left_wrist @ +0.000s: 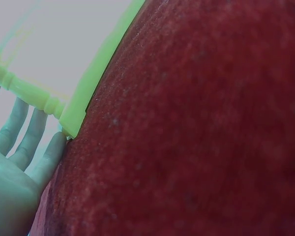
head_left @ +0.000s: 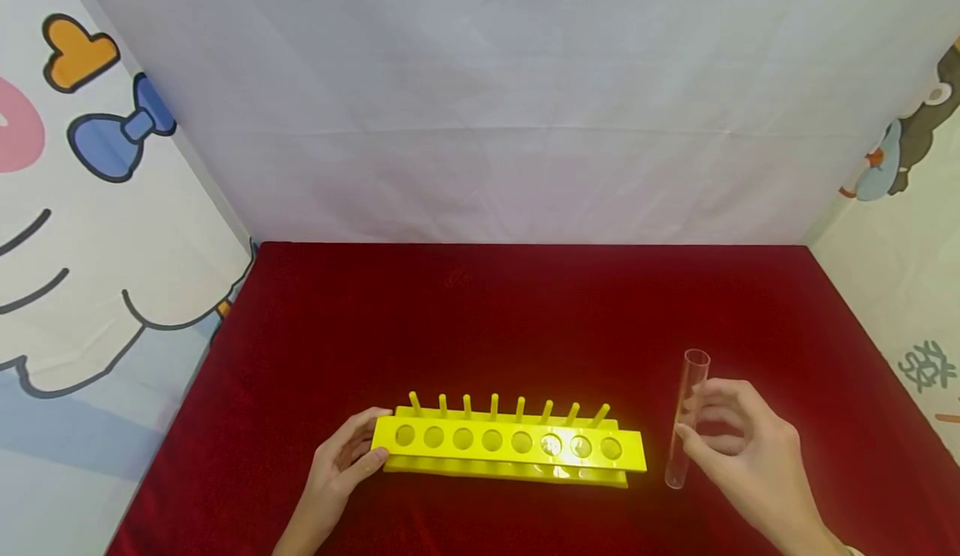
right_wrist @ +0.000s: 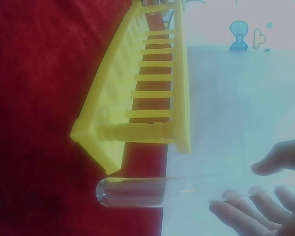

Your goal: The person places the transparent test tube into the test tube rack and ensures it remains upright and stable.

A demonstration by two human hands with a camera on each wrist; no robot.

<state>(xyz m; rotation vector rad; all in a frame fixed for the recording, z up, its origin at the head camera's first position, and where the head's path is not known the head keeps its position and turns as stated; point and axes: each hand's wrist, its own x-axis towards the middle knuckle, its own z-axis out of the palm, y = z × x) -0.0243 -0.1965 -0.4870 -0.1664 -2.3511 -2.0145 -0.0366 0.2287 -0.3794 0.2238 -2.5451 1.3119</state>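
Note:
A yellow test tube rack (head_left: 510, 448) stands on the red cloth, with a row of round holes along its upper plate and a row of pegs behind. My left hand (head_left: 339, 466) holds its left end, thumb at the front corner of the upper plate. In the left wrist view, the fingers of that hand (left_wrist: 19, 162) lie against the rack's end post (left_wrist: 32, 93). To the right of the rack, my right hand (head_left: 750, 448) pinches a clear glass test tube (head_left: 686, 423) between thumb and fingers. The tube is nearly upright, its rounded bottom beside the rack's right end and apart from it.
Red cloth (head_left: 480, 314) covers the table. A pale curtain (head_left: 480, 122) rises behind its back edge. Printed cartoon sheets hang at the left (head_left: 112, 231) and at the right (head_left: 907, 247).

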